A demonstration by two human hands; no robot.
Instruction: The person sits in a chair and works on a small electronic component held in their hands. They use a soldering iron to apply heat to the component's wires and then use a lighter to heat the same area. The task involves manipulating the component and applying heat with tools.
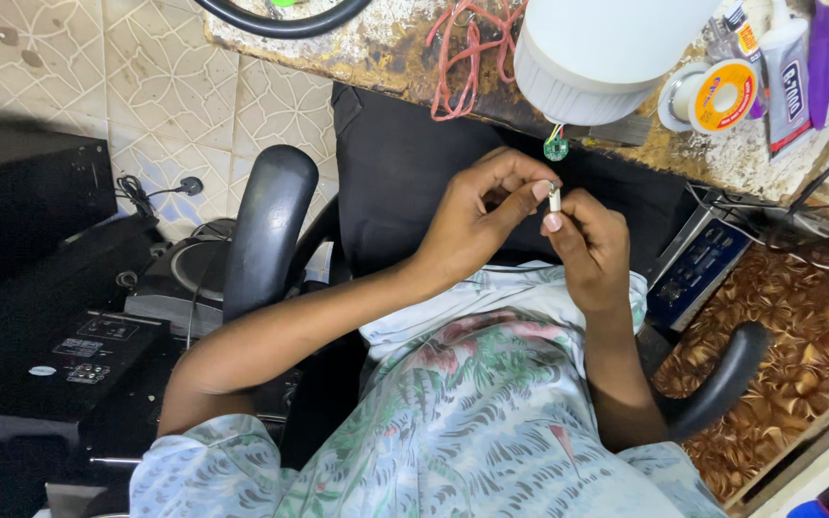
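Head view. The left hand [477, 225] and the right hand [587, 245] meet above the lap, fingertips together. Both hands pinch a small white cylindrical part [555, 198], held upright: the left thumb and forefinger close on its upper end, the right thumb and forefinger on its lower end. The grip is narrow on both sides, with the remaining fingers curled.

Just above the grip, a small green round circuit board [556, 148] hangs on short coloured wires from the base of a large white LED bulb housing [606, 53], which lies on the worn workbench edge [367, 58].

Right of the housing, up and right of the grip, stands a solder spool [719, 96] with a round yellow-and-orange label. Beside it lies a clear adhesive tube [787, 82] with a white label and dark print, touching a purple strip at its right.

Up and left of the grip, red wire loops [462, 58] hang over the bench edge. Left of the forearm is a black chair armrest [263, 225].
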